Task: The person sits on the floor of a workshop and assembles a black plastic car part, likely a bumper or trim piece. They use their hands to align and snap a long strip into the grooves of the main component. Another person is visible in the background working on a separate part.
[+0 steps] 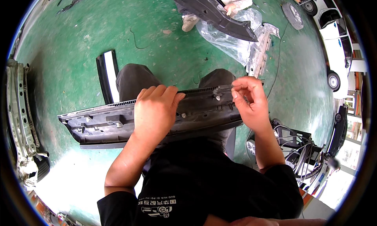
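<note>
Head view, centre of the frame: a long dark grey plastic trim panel (102,127) lies across the person's lap, running from the left middle to just right of centre, its ribbed inner side up, with moulded tabs and a finely toothed upper edge. The left hand (155,110) lies flat on top of the panel near its middle, palm down, fingers closed together and curled over the upper edge, pressing it onto the knees. The right hand (249,102) sits at the panel's right end, thumb and forefinger drawn together in a pinch just beside a small light clip (216,94) standing on the upper edge; whether the fingertips actually have hold of anything cannot be told. A second pale clip (183,115) shows on the panel face between the hands. Under the panel are grey trousers (131,78) and a black shirt (196,182), lower centre. Beyond the knees spreads a green floor (78,37). A black-and-white strip (109,74) lies on it at upper left of centre. At top centre another person's hand (229,8) holds a second dark panel (212,11) over a clear plastic bag (231,37). A pale metal frame (19,108) runs down the left edge, a white car (333,41) stands upper right, and a tangle of cables (298,147) lies at lower right.
</note>
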Demonstrator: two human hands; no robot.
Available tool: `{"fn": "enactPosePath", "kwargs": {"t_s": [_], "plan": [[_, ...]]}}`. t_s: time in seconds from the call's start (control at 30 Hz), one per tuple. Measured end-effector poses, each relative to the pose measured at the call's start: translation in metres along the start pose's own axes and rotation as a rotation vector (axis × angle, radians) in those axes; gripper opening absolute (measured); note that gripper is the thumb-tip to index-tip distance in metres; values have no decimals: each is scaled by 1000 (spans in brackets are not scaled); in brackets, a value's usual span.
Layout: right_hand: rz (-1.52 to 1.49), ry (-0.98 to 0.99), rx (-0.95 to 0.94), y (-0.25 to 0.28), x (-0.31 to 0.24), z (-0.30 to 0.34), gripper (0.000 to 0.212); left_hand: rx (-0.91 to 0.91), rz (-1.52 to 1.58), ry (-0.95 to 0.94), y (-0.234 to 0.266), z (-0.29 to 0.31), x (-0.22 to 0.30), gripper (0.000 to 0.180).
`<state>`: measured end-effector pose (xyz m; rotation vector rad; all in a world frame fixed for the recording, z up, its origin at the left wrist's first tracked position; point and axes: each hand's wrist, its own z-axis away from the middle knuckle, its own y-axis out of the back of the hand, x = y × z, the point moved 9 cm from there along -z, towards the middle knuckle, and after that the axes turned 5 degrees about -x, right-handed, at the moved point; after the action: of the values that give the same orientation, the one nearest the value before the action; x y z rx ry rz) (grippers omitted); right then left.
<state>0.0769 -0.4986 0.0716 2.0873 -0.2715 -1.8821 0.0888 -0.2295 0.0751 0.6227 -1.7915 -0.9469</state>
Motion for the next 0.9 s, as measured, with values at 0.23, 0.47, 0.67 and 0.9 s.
{"fn": "enactPosePath", "kwargs": {"t_s": [0.23, 0.47, 0.67, 0.9], "plan": [[655, 332, -18, -34, -38, -10, 55, 3, -11, -1, 0, 0, 0, 16], [591, 471, 5, -34, -33, -21, 30, 20, -8, 15, 2, -1, -4, 16], [578, 645, 20, -32, -24, -20, 25, 29, -15, 11, 1, -2, -6, 17], [555, 587, 56, -31, -21, -22, 16, 19, -18, 17, 0, -3, -8, 17]]}}
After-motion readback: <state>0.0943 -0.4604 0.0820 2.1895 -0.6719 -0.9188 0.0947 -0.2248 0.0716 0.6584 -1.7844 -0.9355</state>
